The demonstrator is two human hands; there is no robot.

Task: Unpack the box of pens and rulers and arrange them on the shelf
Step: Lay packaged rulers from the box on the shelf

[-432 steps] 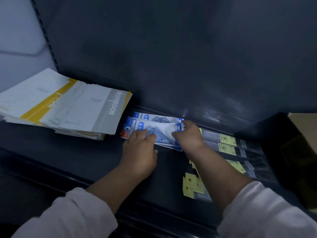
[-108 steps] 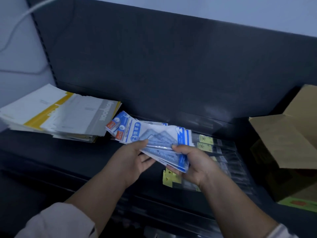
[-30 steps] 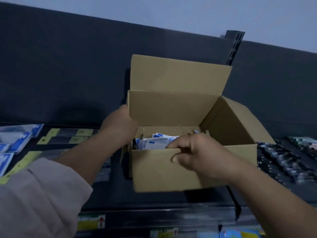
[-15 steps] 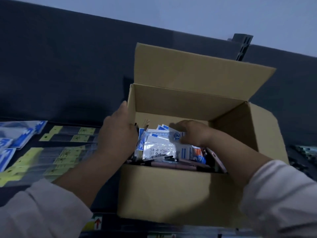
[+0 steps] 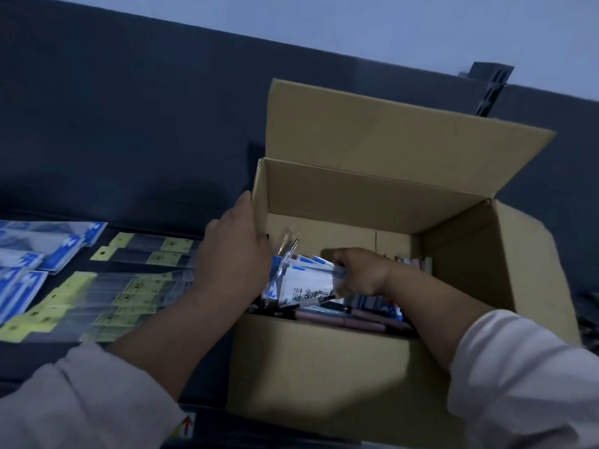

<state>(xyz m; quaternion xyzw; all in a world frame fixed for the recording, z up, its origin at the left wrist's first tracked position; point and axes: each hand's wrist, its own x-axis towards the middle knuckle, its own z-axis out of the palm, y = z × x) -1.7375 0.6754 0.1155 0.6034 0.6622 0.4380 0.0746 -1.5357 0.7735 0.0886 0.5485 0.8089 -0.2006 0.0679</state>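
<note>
Inside the cardboard box [image 5: 324, 367], which stands open on the shelf [image 5: 29, 354], the right hand [image 5: 359, 273] curls its fingers round a bunch of white-and-blue packets [image 5: 308, 283]. The left hand [image 5: 233, 254] clasps the box's left wall, thumb hooked over the rim. Beneath the packets lie loose pens [image 5: 340, 315], so unpacking looks perhaps half done. Left of the box, yellow-tabbed ruler sleeves [image 5: 107, 299] and blue-and-white packs [image 5: 35, 251] already lie in rows on the shelf. Dim light and blur hide the printing. The right arm covers part of the contents, the box's depth cannot be judged, and the leftmost packs are cut off.
</note>
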